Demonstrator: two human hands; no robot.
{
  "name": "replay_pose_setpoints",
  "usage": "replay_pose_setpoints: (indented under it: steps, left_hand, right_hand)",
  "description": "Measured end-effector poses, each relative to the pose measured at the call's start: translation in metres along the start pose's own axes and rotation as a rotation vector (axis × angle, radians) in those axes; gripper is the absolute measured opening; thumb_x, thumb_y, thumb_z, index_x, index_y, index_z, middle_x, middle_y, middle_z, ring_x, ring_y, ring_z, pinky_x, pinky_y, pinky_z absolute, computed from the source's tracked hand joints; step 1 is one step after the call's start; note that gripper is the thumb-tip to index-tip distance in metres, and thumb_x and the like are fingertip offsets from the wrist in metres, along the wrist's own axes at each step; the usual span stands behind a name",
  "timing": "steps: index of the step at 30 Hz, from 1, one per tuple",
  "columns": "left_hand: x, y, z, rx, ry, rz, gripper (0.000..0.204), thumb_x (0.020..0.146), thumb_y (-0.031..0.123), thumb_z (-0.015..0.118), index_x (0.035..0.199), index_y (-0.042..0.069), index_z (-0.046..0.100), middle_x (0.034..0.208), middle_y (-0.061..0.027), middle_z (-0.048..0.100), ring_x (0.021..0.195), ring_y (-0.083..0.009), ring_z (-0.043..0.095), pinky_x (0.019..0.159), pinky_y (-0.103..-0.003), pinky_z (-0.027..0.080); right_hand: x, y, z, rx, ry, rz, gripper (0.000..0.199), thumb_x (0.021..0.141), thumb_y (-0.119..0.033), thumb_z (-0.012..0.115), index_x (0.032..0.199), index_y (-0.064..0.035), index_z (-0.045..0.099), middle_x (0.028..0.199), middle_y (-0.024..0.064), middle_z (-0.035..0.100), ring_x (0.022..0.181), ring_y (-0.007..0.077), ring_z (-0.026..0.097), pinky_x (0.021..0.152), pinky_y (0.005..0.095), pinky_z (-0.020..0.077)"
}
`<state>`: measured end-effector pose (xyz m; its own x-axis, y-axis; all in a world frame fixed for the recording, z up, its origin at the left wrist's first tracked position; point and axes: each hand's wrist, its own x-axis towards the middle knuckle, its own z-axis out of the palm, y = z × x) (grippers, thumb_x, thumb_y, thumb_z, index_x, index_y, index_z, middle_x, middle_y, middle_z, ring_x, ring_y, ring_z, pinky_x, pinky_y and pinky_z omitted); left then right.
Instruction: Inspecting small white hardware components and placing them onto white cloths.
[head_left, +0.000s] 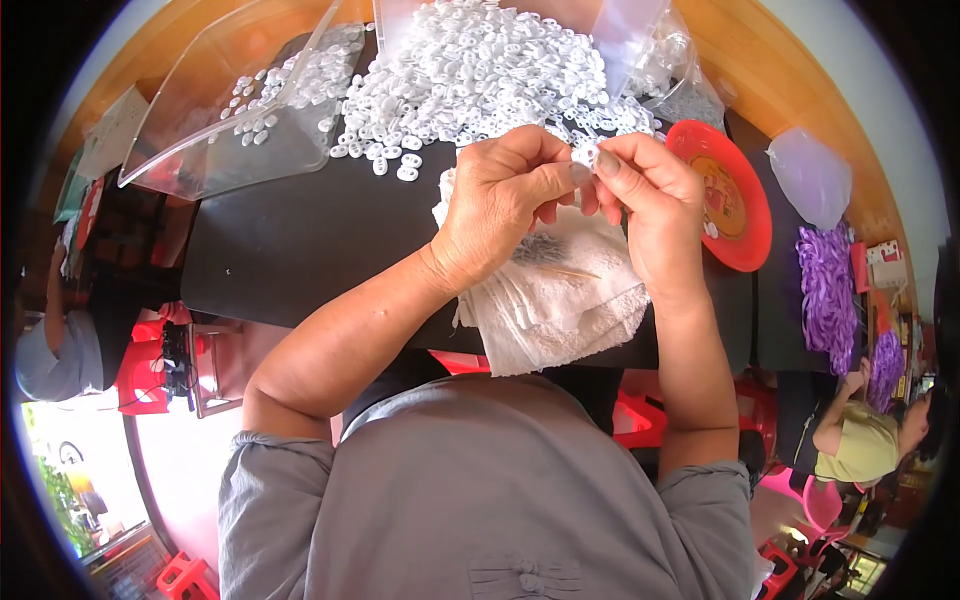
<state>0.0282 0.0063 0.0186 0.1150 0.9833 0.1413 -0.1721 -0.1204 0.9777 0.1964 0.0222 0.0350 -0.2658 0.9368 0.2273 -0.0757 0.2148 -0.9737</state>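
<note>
So the white piece (586,155) is up in the air between the two hands, just at the near edge of the heap (480,70), and my main worry would be dropping it: it's tiny, only the fingertips have it, and one slip could send it into a load of lookalikes. Pushing the thumbs too hard against each other might also make it pop out sideways. As for looks, it's a small, glossy white oval with dark openings in it, same sort as the loose ones, though the fingertips cover a good bit so I can't swear to the details. The right hand (650,195) pinches it between thumb and fingers, and the left hand (505,185) seems to grip its lower edge the same way; can't tell if something thin is tucked in there too. Below the hands there's a pale cloth (560,320) with a dark tangle (540,248) and a thin stick (570,271) on it, so a careless wrist could brush those off. Further out, red plate (757,240) on the right, clear bin (285,165) on the left, all on a black table (290,250).
</note>
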Motion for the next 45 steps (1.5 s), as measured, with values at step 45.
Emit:
replay_pose_setpoints:
  steps: [45]
  left_hand:
    - [0.004,-0.002,-0.001,-0.029,-0.019,-0.008,0.012,0.088,0.013,0.065,0.088,0.001,0.063,0.067,-0.0011,0.059,0.055,-0.0058,0.053,0.047,-0.02,0.041]
  right_hand:
    - [0.002,0.002,-0.009,-0.404,-0.002,-0.191,0.01,0.091,-0.01,0.062,0.095,-0.0024,0.065,0.082,-0.0023,0.061,0.072,0.0042,0.055,0.059,0.0181,0.0404]
